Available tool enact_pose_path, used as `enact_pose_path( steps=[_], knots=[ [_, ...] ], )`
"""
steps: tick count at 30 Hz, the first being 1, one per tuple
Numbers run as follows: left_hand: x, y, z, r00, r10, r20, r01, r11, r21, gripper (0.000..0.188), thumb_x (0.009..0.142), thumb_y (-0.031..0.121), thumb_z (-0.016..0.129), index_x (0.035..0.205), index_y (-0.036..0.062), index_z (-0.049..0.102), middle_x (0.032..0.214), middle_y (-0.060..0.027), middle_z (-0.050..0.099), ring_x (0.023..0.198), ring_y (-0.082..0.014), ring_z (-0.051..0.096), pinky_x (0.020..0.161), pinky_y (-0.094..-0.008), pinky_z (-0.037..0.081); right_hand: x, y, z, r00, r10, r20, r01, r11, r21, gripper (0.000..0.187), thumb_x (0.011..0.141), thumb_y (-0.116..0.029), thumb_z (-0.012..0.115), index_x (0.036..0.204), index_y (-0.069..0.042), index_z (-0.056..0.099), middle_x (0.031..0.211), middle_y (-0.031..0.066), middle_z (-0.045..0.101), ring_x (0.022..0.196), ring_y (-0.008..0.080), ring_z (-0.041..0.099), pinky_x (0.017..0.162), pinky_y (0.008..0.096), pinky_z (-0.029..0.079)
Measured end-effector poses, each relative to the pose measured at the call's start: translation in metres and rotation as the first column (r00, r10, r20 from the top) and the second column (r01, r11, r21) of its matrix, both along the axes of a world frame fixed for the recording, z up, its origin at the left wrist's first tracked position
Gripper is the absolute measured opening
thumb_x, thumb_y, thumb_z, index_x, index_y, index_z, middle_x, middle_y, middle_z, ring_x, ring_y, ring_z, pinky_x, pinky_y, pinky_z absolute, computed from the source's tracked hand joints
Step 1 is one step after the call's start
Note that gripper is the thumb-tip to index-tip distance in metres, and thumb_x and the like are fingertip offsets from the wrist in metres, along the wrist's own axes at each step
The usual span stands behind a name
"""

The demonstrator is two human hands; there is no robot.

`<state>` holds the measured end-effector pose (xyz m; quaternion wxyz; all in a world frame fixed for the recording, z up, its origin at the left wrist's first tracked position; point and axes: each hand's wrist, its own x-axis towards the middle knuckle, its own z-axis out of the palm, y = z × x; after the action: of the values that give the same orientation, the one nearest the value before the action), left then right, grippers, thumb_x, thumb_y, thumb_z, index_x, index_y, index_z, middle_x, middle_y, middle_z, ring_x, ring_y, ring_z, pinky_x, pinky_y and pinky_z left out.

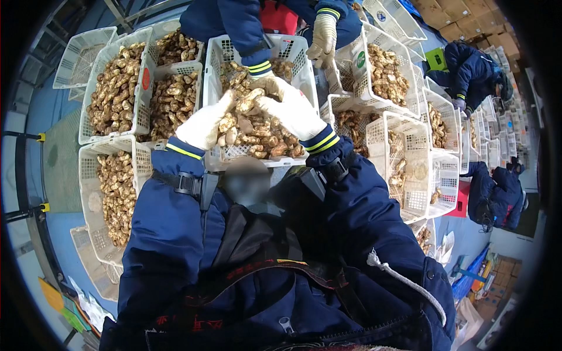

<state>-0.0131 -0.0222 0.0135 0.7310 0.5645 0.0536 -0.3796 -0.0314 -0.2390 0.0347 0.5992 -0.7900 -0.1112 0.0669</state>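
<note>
My left hand (205, 124) and my right hand (294, 109), both in white gloves, meet over a white plastic crate (213, 58). Pinched between their fingertips is a knobbly tuber (248, 102), brown and cream, its exact kind unclear. More such tubers (266, 137) lie loose in the crate below, most heaped toward my side. From the far side a co-worker's arm (246, 32) reaches into this crate; its gloved hand is partly hidden behind my right hand. The co-worker's other gloved hand (324, 38) hangs beyond the crate's far right corner.
Crates of tubers (120, 88) are stacked close on my left, with another crate (93, 175) nearer me. On the right stand more crates (404, 126), some partly filled. Two other people (471, 70) crouch farther right, beside rows of crates. Cardboard boxes (462, 17) are piled at the far right.
</note>
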Motion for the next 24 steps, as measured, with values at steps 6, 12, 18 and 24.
enact_pose_path(
  steps=[6, 12, 18, 24],
  knots=[
    [-0.005, -0.003, 0.002, 0.956, -0.190, 0.226, 0.168, 0.979, 0.112, 0.041, 0.097, 0.036, 0.055, 0.119, 0.0020, 0.058, 0.091, -0.0027, 0.068, 0.057, -0.0047, 0.058, 0.044, -0.0167, 0.041, -0.002, -0.004, -0.009, 0.995, 0.090, 0.036, -0.085, 0.988, -0.131, 0.036, 0.091, -0.023, 0.060, 0.120, -0.002, 0.058, 0.113, 0.0131, 0.064, 0.105, 0.0223, 0.059, 0.094, 0.0334, 0.044],
    [-0.006, 0.029, 0.030, 0.940, -0.119, 0.320, 0.024, 0.958, 0.287, 0.038, 0.094, 0.034, 0.060, 0.117, 0.0039, 0.060, 0.086, 0.0001, 0.064, 0.057, -0.0063, 0.054, 0.050, -0.0200, 0.044, 0.000, -0.002, -0.016, 0.992, 0.125, 0.031, -0.118, 0.976, -0.183, 0.054, 0.090, -0.027, 0.063, 0.134, -0.001, 0.048, 0.128, 0.0162, 0.058, 0.119, 0.0225, 0.055, 0.100, 0.0326, 0.042],
    [-0.068, 0.183, 0.047, 0.835, 0.062, 0.547, -0.398, 0.755, 0.521, 0.046, 0.095, 0.031, 0.058, 0.130, 0.0019, 0.054, 0.088, -0.0032, 0.062, 0.059, -0.0067, 0.052, 0.051, -0.0203, 0.042, 0.002, -0.003, -0.009, 0.987, 0.126, 0.099, -0.050, 0.830, -0.556, 0.054, 0.089, -0.034, 0.062, 0.131, -0.002, 0.052, 0.122, 0.0199, 0.061, 0.116, 0.0292, 0.057, 0.097, 0.0352, 0.044],
    [-0.153, 0.285, 0.038, 0.763, 0.465, 0.450, -0.639, 0.437, 0.632, 0.059, 0.094, 0.041, 0.057, 0.138, 0.0036, 0.046, 0.089, -0.0057, 0.064, 0.057, -0.0047, 0.049, 0.043, -0.0175, 0.036, -0.010, -0.027, -0.025, 0.978, 0.157, 0.141, -0.031, 0.766, -0.642, 0.047, 0.090, -0.032, 0.061, 0.128, -0.005, 0.054, 0.119, 0.0176, 0.063, 0.112, 0.0304, 0.060, 0.096, 0.0362, 0.046]
  ],
)
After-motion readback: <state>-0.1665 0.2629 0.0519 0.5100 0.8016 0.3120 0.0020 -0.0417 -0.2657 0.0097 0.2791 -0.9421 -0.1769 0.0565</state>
